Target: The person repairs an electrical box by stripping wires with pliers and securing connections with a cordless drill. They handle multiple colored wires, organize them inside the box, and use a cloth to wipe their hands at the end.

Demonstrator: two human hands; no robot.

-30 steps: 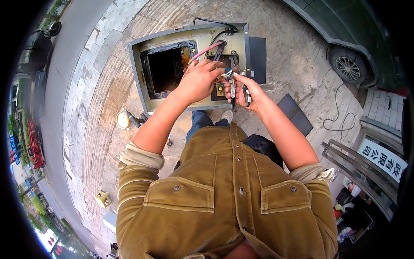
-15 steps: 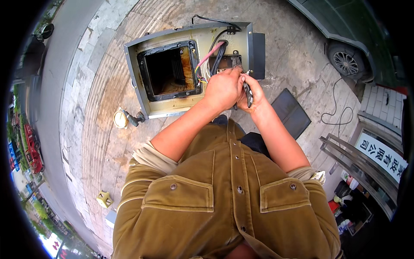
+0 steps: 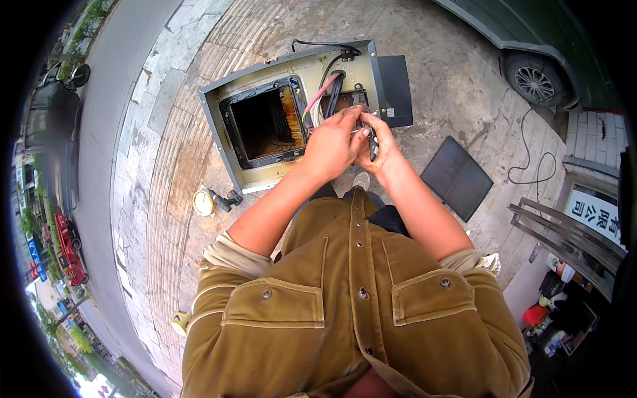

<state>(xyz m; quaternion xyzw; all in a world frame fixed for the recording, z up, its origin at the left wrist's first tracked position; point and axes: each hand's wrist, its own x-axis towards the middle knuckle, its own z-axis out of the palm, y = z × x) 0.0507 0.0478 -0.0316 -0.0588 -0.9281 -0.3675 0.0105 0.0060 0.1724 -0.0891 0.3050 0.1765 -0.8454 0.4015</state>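
Head view: we find the box in the upper middle of the frame, its wires emerging just left of the hands. The right hand wraps the pliers, fingers closed round the handles. The left hand has its fingers bunched narrow against the right hand; we cannot tell what they pinch, as the knuckles hide it. We judge the step in hand to be close plier work at the wiring. In our judgement, the next move calls for a steady left hand and fingertips clear of the plier jaws.

Markings: a white sign at the right edge bears dark characters. A blue sign at far left carries pale lettering. The pale label on the dark flap, right of the box, is too small to read. We make out no brand on the pliers.
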